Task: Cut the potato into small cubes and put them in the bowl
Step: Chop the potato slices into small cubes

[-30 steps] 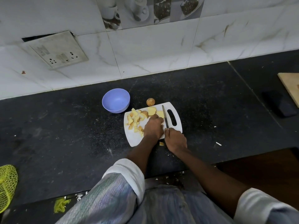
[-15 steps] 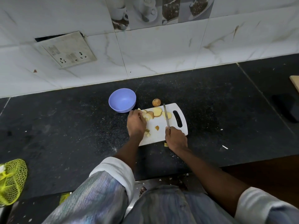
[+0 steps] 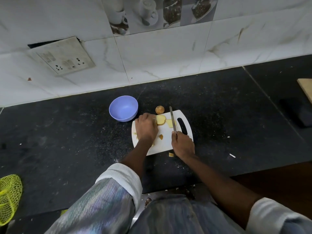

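No brand, label or legible writing is seen on any object; the grey wall tile (image 3: 162,12) carries only printed cups and desserts.

A white plastic cutting board (image 3: 166,141) with a dark slot handle at its right end is laid on the black speckled stone surface (image 3: 67,141). Two pale yellow potato slices (image 3: 166,121) are seen flat at the far part of the board, side by side, with their long axes running roughly left to right. A small potato wedge (image 3: 160,136) lies near the board's middle, and a stray cube (image 3: 171,154) is seen on the surface just off the board's near edge. A round brown potato end (image 3: 159,109) rests on the surface, touching or just beyond the board's far edge. The cut pieces at the board's left are mostly hidden.

The left hand (image 3: 146,128) is held palm down over the left part of the board, its fingers curled over the potato pieces; whether they are gripped cannot be told. The right hand (image 3: 182,144) is closed around the handle of a slim steel knife (image 3: 172,120), whose blade points away towards the wall and crosses the right slice.

An empty lavender plastic bowl (image 3: 123,108) stands just far-left of the board. A yellow mesh bag (image 3: 9,196) is seen at the near left edge.
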